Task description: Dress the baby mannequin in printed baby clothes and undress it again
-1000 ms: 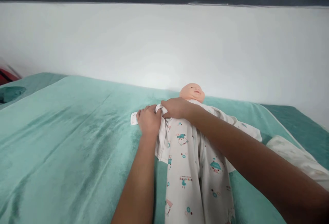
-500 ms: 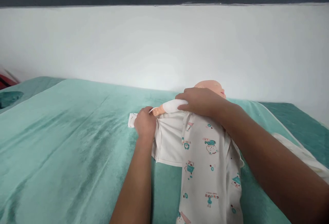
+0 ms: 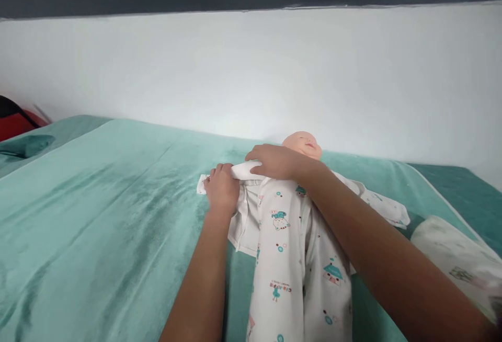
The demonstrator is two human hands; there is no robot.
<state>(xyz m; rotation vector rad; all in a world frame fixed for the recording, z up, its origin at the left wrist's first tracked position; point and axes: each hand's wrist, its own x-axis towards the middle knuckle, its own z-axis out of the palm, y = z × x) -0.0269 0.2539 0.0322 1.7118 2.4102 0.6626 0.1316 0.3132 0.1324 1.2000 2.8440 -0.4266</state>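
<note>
A baby doll (image 3: 301,143) lies face up with its head toward the wall. A white printed baby outfit (image 3: 278,258) covers its body, and one white panel spreads out at its left. My left hand (image 3: 223,187) is closed around the outfit's sleeve (image 3: 201,184), whose cuff sticks out past the fingers. Between my hands runs the doll's white arm (image 3: 245,170), its hand now hidden at my left fingers. My right hand (image 3: 276,161) grips that arm near the shoulder, with the thumb below and the fingers above. The other sleeve (image 3: 386,206) lies stretched to the right.
A teal plush cover (image 3: 98,216) spreads under everything. To the right lies a crumpled white printed cloth (image 3: 451,253). A white wall (image 3: 235,70) stands behind, and a red and black object (image 3: 18,122) is at the far left edge.
My right hand and the doll have shifted left toward my left hand. The doll's fingers, visible before, have gone out of sight at my left hand. The view has also turned somewhat.
</note>
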